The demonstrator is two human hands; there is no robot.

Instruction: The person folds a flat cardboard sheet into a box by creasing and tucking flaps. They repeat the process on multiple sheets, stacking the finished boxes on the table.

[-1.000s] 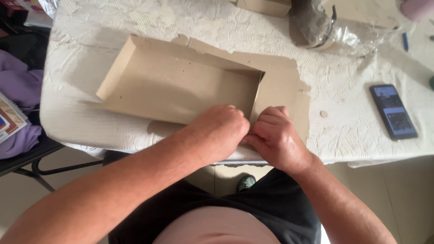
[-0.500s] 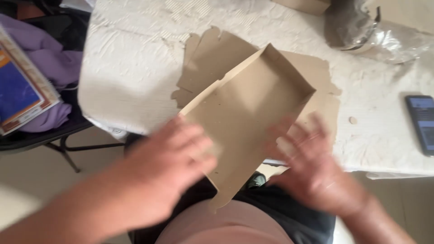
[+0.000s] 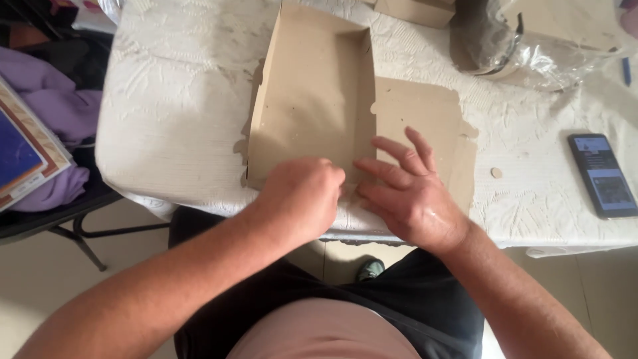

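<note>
One folded brown cardboard box point(image 3: 312, 100) lies open on the bench point(image 3: 173, 119), its flat lid panel spread toward the right. Two hands rest at its near edge: one left hand point(image 3: 299, 199) curled into a closed grip, one right hand point(image 3: 405, 193) with fingers spread flat. One dark phone point(image 3: 601, 174) lies by the right edge. One small cardboard disc point(image 3: 496, 173) sits between box and phone. One clear plastic bag point(image 3: 531, 46) occupies the far right corner. One more cardboard piece point(image 3: 415, 10) shows at the far edge.
</note>
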